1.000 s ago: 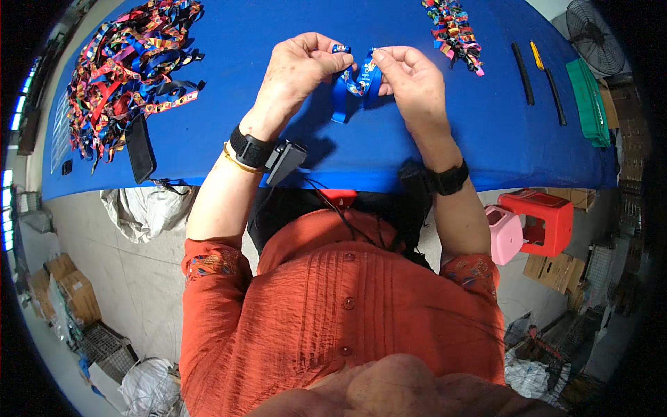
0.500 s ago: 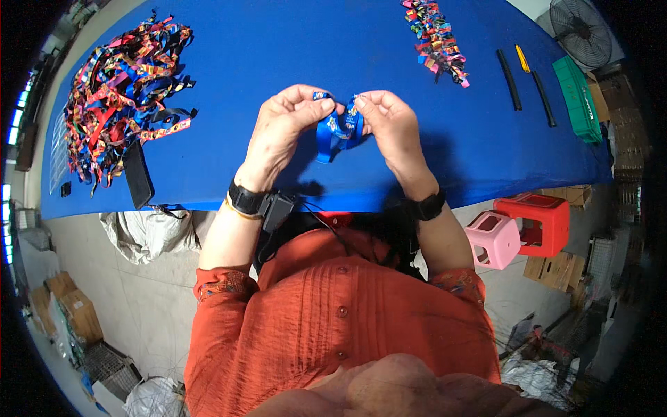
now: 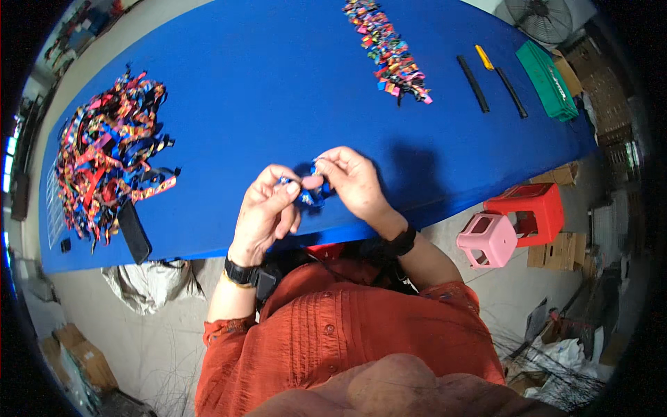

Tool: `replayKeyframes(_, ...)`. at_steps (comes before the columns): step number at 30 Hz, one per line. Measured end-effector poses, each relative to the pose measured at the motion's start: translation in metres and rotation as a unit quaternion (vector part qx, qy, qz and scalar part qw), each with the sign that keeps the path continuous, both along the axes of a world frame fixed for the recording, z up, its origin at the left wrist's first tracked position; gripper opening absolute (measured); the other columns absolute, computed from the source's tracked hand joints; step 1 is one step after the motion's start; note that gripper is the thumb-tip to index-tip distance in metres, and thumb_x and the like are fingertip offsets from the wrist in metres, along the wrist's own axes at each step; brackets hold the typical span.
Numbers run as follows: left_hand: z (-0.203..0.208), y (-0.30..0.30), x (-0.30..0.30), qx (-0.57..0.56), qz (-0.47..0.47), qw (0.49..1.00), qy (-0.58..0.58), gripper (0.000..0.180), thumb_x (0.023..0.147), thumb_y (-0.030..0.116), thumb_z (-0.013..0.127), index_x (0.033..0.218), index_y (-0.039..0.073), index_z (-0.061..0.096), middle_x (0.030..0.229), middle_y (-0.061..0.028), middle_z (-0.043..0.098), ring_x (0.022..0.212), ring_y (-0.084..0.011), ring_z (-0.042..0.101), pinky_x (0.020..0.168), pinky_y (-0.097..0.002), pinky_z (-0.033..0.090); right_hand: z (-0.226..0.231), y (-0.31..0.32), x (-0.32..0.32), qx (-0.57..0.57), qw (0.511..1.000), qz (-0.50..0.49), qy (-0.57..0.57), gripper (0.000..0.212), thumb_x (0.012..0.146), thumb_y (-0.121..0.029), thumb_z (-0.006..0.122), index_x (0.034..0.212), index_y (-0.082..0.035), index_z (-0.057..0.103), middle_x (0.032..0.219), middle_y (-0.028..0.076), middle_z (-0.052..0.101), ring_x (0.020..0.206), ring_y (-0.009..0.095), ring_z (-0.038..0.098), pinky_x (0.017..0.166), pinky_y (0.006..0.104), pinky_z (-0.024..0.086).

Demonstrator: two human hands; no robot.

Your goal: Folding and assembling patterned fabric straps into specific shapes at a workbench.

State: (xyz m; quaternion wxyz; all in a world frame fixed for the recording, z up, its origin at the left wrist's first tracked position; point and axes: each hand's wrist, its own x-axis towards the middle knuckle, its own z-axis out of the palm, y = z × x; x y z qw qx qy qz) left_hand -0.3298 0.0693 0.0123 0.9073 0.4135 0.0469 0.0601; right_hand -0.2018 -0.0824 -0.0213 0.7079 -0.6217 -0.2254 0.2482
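Note:
Between my two hands is a short blue printed ribbon (image 3: 310, 198), bent into a loop and hanging just over the near edge of the table. My left hand (image 3: 264, 212) pinches one end between thumb and fingertips. The other end is gripped by my right hand (image 3: 353, 186), thumb against forefinger. The fingers partly cover the ribbon, so its exact fold cannot be made out. Far to the left lies a tangled heap of multicoloured printed ribbons (image 3: 104, 153). Beyond my hands, a long row of small, bright-coloured ribbon pieces (image 3: 389, 55) runs along the table.
The table has a blue cover (image 3: 243, 90). A black phone-like slab (image 3: 134, 231) lies beside the heap. To the right are a black rod (image 3: 474, 83), a yellow-ended tool (image 3: 484, 58), and a green box (image 3: 547, 80). Pink (image 3: 486, 240) and red stools (image 3: 531, 212) stand below.
Both hands have come closer to my body and the table's near edge, still holding the blue ribbon, which is more bunched up. The view has shifted, showing more of the row of pieces.

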Motion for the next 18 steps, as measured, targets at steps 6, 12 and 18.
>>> replayKeyframes(6, -0.007, -0.005, -0.003, -0.032, -0.028, 0.999, 0.005, 0.007, 0.106, 0.010, 0.055, 0.111, 0.006, 0.056, 0.103, -0.0274, 0.073, 0.034, -0.0091, 0.043, 0.039, -0.0261, 0.045, -0.006, -0.001, -0.007, 0.045, 0.998, -0.012, -0.051, 0.010, 0.101, -0.008, 0.065, 0.104, 0.002, 0.065, 0.092, 0.003, 0.071, 0.084, 0.006, 0.064, 0.075, 0.0257, 0.054)
replayKeyframes(12, -0.009, -0.004, 0.000, 0.016, -0.005, 0.999, 0.051, 0.008, 0.105, 0.008, 0.056, 0.110, 0.003, 0.053, 0.090, -0.0220, 0.072, 0.043, -0.0150, 0.057, 0.049, -0.0323, 0.059, 0.011, -0.008, -0.017, 0.020, 0.992, -0.041, -0.119, 0.009, 0.100, -0.010, 0.065, 0.102, 0.000, 0.066, 0.085, 0.001, 0.068, 0.075, 0.005, 0.061, 0.067, 0.0260, 0.052)
replayKeyframes(18, -0.008, -0.008, 0.000, 0.072, 0.026, 0.991, 0.106, 0.021, 0.104, 0.003, 0.055, 0.119, 0.002, 0.041, 0.081, -0.0162, 0.066, 0.051, -0.0186, 0.062, 0.060, -0.0384, 0.064, 0.033, -0.017, -0.024, -0.021, 0.982, 0.005, -0.187, 0.008, 0.098, -0.008, 0.064, 0.102, -0.002, 0.066, 0.090, 0.013, 0.071, 0.080, 0.022, 0.070, 0.073, 0.0344, 0.055)
